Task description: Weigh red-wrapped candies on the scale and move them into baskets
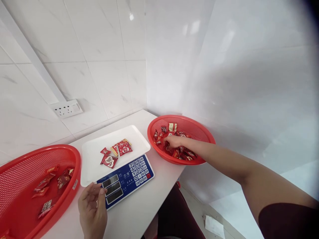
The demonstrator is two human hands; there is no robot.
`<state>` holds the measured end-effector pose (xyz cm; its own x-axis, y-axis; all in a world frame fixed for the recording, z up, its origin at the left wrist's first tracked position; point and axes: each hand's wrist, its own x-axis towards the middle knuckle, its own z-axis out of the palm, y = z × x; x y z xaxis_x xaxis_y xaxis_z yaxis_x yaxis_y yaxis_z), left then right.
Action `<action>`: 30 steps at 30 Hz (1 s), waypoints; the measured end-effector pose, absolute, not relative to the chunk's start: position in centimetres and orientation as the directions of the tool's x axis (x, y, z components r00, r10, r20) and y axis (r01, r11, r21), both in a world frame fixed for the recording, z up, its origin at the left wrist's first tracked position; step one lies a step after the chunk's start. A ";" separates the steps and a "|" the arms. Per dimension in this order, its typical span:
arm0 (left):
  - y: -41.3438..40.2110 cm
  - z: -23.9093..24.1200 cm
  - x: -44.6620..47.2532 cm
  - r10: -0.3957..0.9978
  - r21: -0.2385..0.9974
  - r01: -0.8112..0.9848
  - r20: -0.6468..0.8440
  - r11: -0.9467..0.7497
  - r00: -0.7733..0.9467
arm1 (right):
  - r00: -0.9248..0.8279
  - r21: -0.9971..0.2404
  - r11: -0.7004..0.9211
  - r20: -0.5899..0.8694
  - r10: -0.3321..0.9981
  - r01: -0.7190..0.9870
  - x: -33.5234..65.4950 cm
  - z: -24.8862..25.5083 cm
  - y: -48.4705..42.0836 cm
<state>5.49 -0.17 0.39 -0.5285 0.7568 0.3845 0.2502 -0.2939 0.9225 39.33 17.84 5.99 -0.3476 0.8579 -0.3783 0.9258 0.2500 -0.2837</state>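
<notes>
My right hand (pixel 172 141) reaches into the right red basket (pixel 203 131), its fingers closed among the red candy packets (pixel 183 153) there; what they grip is hidden. My left hand (pixel 92 207) rests on the white counter, fingers loosely curled and apart, touching the front corner of the blue scale (pixel 127 179) and holding nothing. The scale's white tray (pixel 94 166) carries several red candy packets (pixel 117 151).
A second red basket (pixel 72 159) at the left holds several red packets (pixel 48 189). A white wall socket (pixel 66 108) sits on the tiled wall behind. The counter edge runs beside the scale; a white paper (pixel 213 226) lies on the floor below.
</notes>
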 end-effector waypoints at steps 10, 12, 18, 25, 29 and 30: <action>-0.2 -0.2 5.3 0.771 0.920 0.271 0.386 -0.283 -0.507 | -0.200 -0.544 0.007 -0.297 0.934 0.839 40.7 7.6 17.7; -0.2 -0.3 5.3 0.770 0.918 0.275 0.390 -0.286 -0.504 | -0.165 -0.567 -0.026 -0.282 0.945 0.824 40.5 7.6 17.6; -0.2 -0.5 5.1 0.788 0.933 0.262 0.350 -0.246 -0.507 | -0.109 -0.540 -0.040 -0.242 0.964 0.841 40.5 8.9 17.9; -0.2 -0.7 5.0 0.788 0.930 0.268 0.357 -0.251 -0.501 | -0.285 -0.420 0.057 -0.504 0.815 0.906 40.7 9.3 16.1; -0.2 -0.9 5.1 0.780 0.916 0.314 0.383 -0.250 -0.495 | -0.279 -0.293 0.134 -0.533 0.799 0.947 39.5 6.9 14.3; -0.2 -0.9 5.1 0.782 0.911 0.328 0.389 -0.249 -0.487 | -0.270 -0.266 0.149 -0.512 0.816 0.952 39.2 6.4 14.0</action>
<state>5.14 -0.17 -0.94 -0.4867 0.7823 0.3887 0.3282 -0.2486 0.9113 39.16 13.98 6.39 -0.2703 0.8156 -0.5116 0.9524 0.1487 -0.2661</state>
